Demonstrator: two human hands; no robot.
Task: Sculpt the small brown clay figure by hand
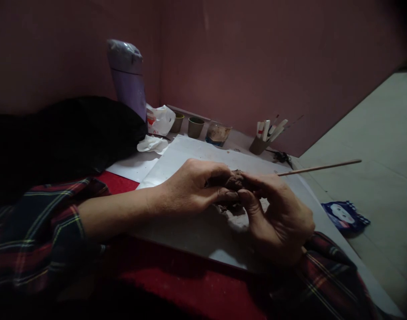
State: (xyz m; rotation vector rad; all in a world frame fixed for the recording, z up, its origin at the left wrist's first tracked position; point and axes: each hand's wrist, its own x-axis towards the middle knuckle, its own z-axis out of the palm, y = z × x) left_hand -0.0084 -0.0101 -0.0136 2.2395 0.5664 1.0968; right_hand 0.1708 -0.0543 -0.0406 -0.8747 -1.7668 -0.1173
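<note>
A small brown clay lump [235, 181] is pinched between both hands above a white sheet [203, 155] spread on a red cloth [176, 275]. My left hand [193, 186] curls around the lump from the left, thumb pressed on it. My right hand [280, 218] grips it from the right with fingers bent. A thin wooden stick [320, 167] juts out to the right from my right hand's fingers. Both sleeves are red and dark plaid. More clay crumbs lie on the sheet under the hands.
At the back stand a purple flask [128, 78], a crumpled white bag [159, 120], two small green cups [195, 126], a glass of murky water [217, 133] and a cup of brushes [261, 138]. A black bundle [66, 133] lies left. A blue packet [345, 216] rests on the floor.
</note>
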